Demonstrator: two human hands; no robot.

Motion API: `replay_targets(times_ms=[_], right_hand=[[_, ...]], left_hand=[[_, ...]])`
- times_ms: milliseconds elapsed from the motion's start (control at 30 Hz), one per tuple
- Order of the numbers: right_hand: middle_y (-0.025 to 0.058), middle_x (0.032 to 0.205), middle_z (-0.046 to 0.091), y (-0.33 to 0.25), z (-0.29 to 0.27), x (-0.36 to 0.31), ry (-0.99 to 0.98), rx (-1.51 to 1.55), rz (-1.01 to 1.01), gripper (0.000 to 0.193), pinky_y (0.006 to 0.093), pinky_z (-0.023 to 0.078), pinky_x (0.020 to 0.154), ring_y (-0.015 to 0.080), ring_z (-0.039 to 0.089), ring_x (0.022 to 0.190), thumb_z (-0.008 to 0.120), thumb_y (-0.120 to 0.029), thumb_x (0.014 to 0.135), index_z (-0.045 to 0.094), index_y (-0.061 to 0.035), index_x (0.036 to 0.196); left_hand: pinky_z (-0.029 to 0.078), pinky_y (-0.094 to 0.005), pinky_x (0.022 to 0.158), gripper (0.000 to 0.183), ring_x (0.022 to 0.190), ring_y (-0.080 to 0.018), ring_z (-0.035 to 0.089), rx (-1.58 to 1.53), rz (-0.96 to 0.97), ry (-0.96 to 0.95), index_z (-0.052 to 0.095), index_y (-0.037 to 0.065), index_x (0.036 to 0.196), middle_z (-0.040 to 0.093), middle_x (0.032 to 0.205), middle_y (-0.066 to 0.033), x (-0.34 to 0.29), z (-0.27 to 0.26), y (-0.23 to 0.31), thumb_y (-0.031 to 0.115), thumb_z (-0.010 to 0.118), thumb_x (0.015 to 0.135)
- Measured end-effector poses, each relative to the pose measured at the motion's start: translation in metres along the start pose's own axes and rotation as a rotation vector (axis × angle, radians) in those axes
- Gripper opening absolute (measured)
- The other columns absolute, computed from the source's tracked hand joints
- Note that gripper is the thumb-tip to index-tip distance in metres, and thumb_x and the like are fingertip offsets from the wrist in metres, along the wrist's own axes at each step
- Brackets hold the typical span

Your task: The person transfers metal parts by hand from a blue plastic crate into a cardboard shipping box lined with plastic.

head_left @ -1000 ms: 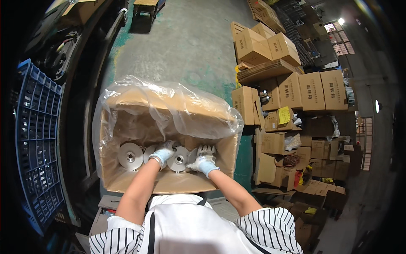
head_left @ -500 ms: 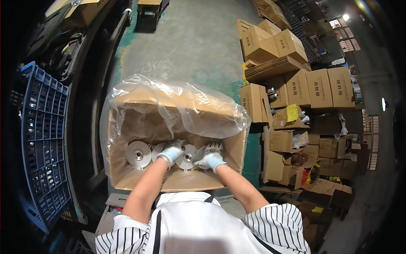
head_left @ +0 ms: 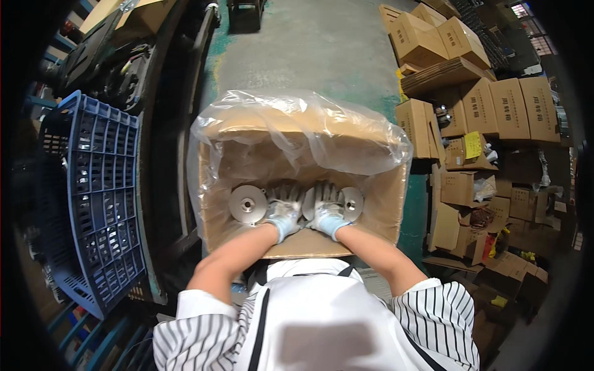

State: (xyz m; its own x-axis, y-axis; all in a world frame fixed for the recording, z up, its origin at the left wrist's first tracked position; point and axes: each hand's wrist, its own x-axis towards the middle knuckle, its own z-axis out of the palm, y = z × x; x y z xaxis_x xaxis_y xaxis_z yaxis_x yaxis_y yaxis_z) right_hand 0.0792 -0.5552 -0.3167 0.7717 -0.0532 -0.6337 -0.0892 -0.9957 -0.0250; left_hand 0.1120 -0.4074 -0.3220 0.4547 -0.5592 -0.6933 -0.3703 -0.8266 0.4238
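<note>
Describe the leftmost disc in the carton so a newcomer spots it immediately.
Find the big open cardboard box draped with clear plastic. Inside, just left of the gloved left hand, lies a flat silvery disc with a central hub. Unlike the other visible discs, it sits furthest left in the box.

Blue plastic crate (head_left: 111, 112) at left, brown cartons (head_left: 508, 123) stacked at right, grey floor (head_left: 297, 59) between

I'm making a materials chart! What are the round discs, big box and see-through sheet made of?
The round discs look like metal, pale silver-grey and mostly dull, with shinier centres, though painted plastic is possible. The big box seems cardboard: matte brown with flat walls. The see-through sheet is probably thin plastic film, glossy, shining along its wrinkles.
</note>
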Motion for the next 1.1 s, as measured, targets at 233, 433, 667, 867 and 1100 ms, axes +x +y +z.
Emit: replay_targets(times_ms=[233, 433, 667, 867, 1100], right_hand=[[0.0211, 0.15, 0.014, -0.005, -0.009, -0.005, -0.033, 0.003, 0.022, 0.123, 0.0515, 0.01, 0.111, 0.037, 0.015, 0.138, 0.073, -0.059, 0.055, 0.009, -0.0064, 0.147], [0.0239, 0.15, 0.013, -0.006, -0.026, -0.013, -0.039, -0.069, -0.037, 0.122, 0.0525, 0.003, 0.113, 0.0406, 0.009, 0.139, 0.073, -0.058, 0.056, 0.009, -0.0058, 0.146], [0.0206, 0.147, 0.02, -0.006, -0.029, -0.011, -0.04, -0.072, -0.04, 0.12, 0.0517, 0.008, 0.112, 0.0385, 0.017, 0.136, 0.077, -0.051, 0.053, 0.013, -0.0063, 0.145], [0.0215, 0.148, 0.018, -0.006, -0.022, -0.009, -0.033, -0.076, -0.067, 0.122, 0.051, 0.008, 0.112, 0.0389, 0.015, 0.137, 0.078, -0.051, 0.053, 0.013, -0.0072, 0.146], [0.0199, 0.15, 0.015, 0.008, -0.014, 0.003, -0.039, -0.126, -0.195, 0.128, 0.0491, 0.007, 0.113, 0.0387, 0.013, 0.138, 0.078, -0.061, 0.049, 0.014, -0.0069, 0.146]], left_hand=[[0.007, -0.064, 0.107, 0.098, 0.137, -0.0425, 0.015, 0.162, -0.078, 0.217, 0.021, 0.014, 0.146, 0.022, 0.149, -0.0187, 0.007, 0.015, 0.008, 0.051, 0.067, 0.067], [0.007, -0.0619, 0.109, 0.097, 0.139, -0.0405, 0.014, -0.002, -0.122, -0.043, 0.022, 0.014, 0.146, 0.019, 0.15, -0.0185, 0.024, 0.03, -0.004, 0.047, 0.07, 0.067], [0.009, -0.0607, 0.109, 0.098, 0.138, -0.0409, 0.016, 0.172, -0.165, 0.046, 0.022, 0.015, 0.146, 0.02, 0.15, -0.0193, 0.002, -0.007, 0.014, 0.041, 0.073, 0.066], [0.005, -0.0575, 0.111, 0.103, 0.14, -0.038, 0.013, 0.238, -0.065, 0.122, 0.017, 0.019, 0.148, 0.019, 0.151, -0.0143, -0.008, -0.009, 0.002, 0.035, 0.075, 0.065], [0.001, -0.0541, 0.112, 0.114, 0.141, -0.033, 0.009, 0.232, -0.047, 0.125, 0.013, 0.017, 0.148, 0.015, 0.152, -0.0131, -0.008, -0.011, -0.004, 0.048, 0.077, 0.058]])
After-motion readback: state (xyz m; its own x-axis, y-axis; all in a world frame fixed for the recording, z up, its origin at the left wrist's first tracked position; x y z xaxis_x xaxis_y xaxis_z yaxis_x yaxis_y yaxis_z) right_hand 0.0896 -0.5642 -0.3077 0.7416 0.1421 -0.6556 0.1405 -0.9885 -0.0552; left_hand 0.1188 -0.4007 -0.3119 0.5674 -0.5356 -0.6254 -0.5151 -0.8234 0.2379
